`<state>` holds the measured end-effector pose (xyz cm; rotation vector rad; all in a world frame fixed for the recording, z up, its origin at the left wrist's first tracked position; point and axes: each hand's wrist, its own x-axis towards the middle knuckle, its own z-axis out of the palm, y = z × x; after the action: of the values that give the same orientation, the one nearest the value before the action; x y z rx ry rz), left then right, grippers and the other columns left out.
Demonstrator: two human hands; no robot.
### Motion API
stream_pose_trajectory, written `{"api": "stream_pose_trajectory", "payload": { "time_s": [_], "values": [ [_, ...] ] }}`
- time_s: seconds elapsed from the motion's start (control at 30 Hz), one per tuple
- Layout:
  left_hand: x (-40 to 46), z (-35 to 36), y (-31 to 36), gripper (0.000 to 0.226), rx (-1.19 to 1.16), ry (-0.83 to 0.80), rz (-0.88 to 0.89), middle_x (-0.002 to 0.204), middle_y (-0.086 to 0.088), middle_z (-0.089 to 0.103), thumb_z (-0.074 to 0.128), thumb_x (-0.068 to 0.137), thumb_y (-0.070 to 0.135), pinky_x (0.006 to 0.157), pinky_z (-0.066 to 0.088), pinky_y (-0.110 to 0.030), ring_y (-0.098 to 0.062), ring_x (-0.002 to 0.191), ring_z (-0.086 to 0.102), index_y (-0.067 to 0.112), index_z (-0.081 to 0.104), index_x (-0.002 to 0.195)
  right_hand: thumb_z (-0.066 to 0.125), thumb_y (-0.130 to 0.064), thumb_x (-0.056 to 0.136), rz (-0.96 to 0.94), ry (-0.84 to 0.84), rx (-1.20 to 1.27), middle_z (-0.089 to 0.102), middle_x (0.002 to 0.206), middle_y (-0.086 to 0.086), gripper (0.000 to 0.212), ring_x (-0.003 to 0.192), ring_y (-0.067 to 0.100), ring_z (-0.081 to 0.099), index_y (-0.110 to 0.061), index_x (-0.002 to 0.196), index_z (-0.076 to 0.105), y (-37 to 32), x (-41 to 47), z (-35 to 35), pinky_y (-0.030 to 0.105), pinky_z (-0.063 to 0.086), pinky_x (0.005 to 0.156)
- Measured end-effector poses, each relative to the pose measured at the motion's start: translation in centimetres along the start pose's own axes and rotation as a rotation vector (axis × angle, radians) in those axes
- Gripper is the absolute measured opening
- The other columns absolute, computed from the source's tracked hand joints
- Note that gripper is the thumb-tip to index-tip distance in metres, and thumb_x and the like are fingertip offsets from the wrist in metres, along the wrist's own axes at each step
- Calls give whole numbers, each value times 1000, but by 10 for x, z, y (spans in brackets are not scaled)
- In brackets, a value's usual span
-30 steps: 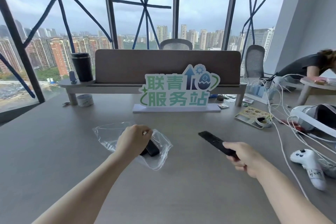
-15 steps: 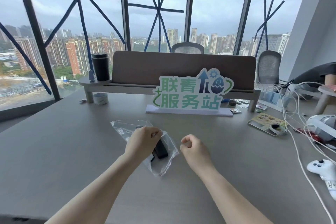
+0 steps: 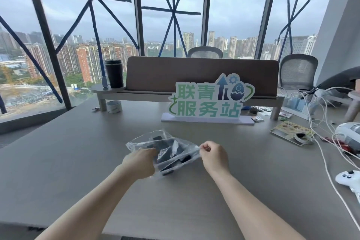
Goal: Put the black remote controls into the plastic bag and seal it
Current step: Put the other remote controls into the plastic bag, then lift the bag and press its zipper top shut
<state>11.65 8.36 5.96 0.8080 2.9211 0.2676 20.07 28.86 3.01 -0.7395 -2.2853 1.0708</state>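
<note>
A clear plastic bag (image 3: 148, 141) is held just above the grey table (image 3: 68, 161) in front of me. Black remote controls (image 3: 165, 147) lie inside it, seen through the crinkled film. My left hand (image 3: 140, 161) grips the bag's near left edge. My right hand (image 3: 213, 155) pinches the bag's right corner between thumb and fingers. The bag is stretched between both hands; whether its mouth is closed cannot be told.
A green and white sign (image 3: 208, 101) stands behind the bag in front of a brown desk divider (image 3: 202, 72). A black cup (image 3: 114, 73) and tape roll (image 3: 114, 106) sit at the back left. White cables (image 3: 323, 154), a white game controller (image 3: 349, 179) and a card (image 3: 290, 129) lie at the right.
A second ago my right hand held a black remote out to the right; now that remote is inside the bag and my right hand pinches the bag's right corner. The bag has lifted.
</note>
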Motion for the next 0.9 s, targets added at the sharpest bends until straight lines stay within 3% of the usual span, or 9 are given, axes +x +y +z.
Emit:
{"api": "stream_pose_trajectory", "payload": {
  "time_s": [0.07, 0.13, 0.17, 0.3, 0.43, 0.6, 0.7, 0.8, 0.9],
  "values": [
    [1, -18, 0, 60, -144, 97, -69, 118, 0, 62, 44, 70, 3, 69, 56, -31, -26, 90, 68, 33, 58, 119, 57, -16, 88, -3, 19, 71, 74, 82, 3, 16, 76, 27, 66, -13, 83, 72, -16, 4, -12, 34, 52, 67],
    [5, -47, 5, 55, -430, 244, -87, 103, -6, 63, 42, 71, -2, 58, 61, -34, -25, 59, 71, 24, 62, 115, 56, -19, 87, -10, 51, 131, 74, 77, 2, 15, 68, 27, 68, -17, 80, 70, -39, 12, -31, 39, 57, 64],
    [7, -65, 9, 49, -573, 326, -75, 101, -7, 64, 44, 74, -4, 56, 62, -35, -24, 53, 70, 19, 65, 112, 57, -19, 86, -17, 68, 157, 74, 74, 2, 14, 60, 24, 67, -19, 78, 69, -53, 16, -44, 38, 57, 58],
    [11, -141, 27, 21, -1020, 495, 29, 90, -12, 69, 62, 80, -6, 48, 59, -27, -16, 47, 69, 11, 70, 86, 58, -13, 86, -82, 134, 337, 74, 67, 2, 13, 36, 14, 54, -17, 81, 70, -115, 26, -99, 22, 42, 35],
    [7, -173, 42, 13, -1260, 397, 122, 73, -14, 67, 71, 76, -5, 49, 58, -22, -11, 47, 66, 5, 69, 84, 59, -11, 82, -64, 169, 515, 70, 67, 4, 17, 32, 13, 46, -14, 84, 76, -147, 25, -141, 19, 39, 35],
    [8, -145, 49, 12, -1352, 202, 174, 84, -16, 71, 73, 75, -2, 68, 60, -22, -21, 73, 69, 1, 73, 87, 62, -5, 76, 34, 109, 535, 57, 69, 13, 25, 37, 16, 36, 15, 91, 69, -124, 22, -158, 16, 28, 36],
    [7, -120, 52, 29, -1292, 111, 254, 92, -17, 72, 78, 70, 1, 75, 58, -21, -22, 83, 67, -1, 72, 99, 63, -4, 76, 46, 114, 487, 54, 66, 12, 26, 37, 15, 34, 17, 91, 68, -109, 16, -165, 17, 27, 35],
    [5, -104, 58, 35, -1177, 105, 310, 87, -8, 71, 79, 67, -4, 69, 54, -15, -11, 76, 65, 7, 73, 100, 64, -2, 73, 47, 108, 394, 45, 63, 16, 13, 39, 19, 29, 9, 69, 64, -100, 12, -175, 18, 23, 37],
    [6, -98, 66, 25, -1121, 214, 311, 79, -6, 69, 73, 73, -9, 63, 53, -10, -8, 64, 65, 12, 72, 88, 65, -5, 70, -9, 119, 286, 39, 58, 14, 20, 44, 20, 27, 10, 59, 59, -95, 9, -185, 20, 22, 42]
  ]
}}
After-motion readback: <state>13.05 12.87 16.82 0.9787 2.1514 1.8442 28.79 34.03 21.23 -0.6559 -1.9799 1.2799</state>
